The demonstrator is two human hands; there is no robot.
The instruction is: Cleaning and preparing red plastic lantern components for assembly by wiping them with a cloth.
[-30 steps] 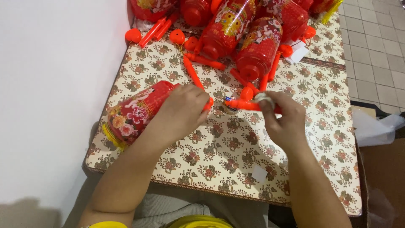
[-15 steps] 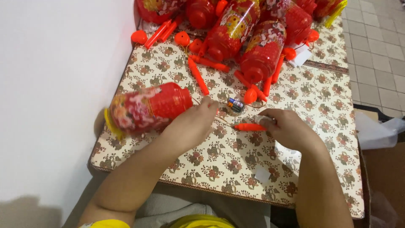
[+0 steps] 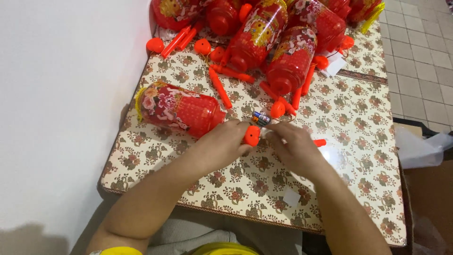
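the orange cap (image 3: 251,135), a small rounded plastic piece, sits pinched at the fingertips of the left hand (image 3: 222,146), just above the patterned worktop (image 3: 155,163) near its middle. the right hand (image 3: 292,150) is curled right beside it, fingers bent inward and nearly meeting the left fingertips; under it lies an orange stick (image 3: 320,142) whose end pokes out past the knuckles on the right, but whether the fingers actually grip it cannot be told. just beyond the two hands, touching the worktop, lie a couple of small batteries (image 3: 260,118) with dark and silver wrapping, close to the cap.

to the left of the hands a red lantern (image 3: 177,108) lies on its side, its body printed with flowers, a yellow fringe at the end nearest the white wall (image 3: 61,94); its narrow end points toward the left hand and is just beside it. farther back, a heap of similar red lanterns (image 3: 283,42) crowds the far edge of the worktop, mixed with loose orange sticks (image 3: 220,87) and round orange caps (image 3: 203,46). one more orange cap (image 3: 277,109) rests just behind the batteries. a small white paper square (image 3: 291,198) lies flat near the front edge, close to the right forearm. grey floor tiles (image 3: 420,61) show on the right.
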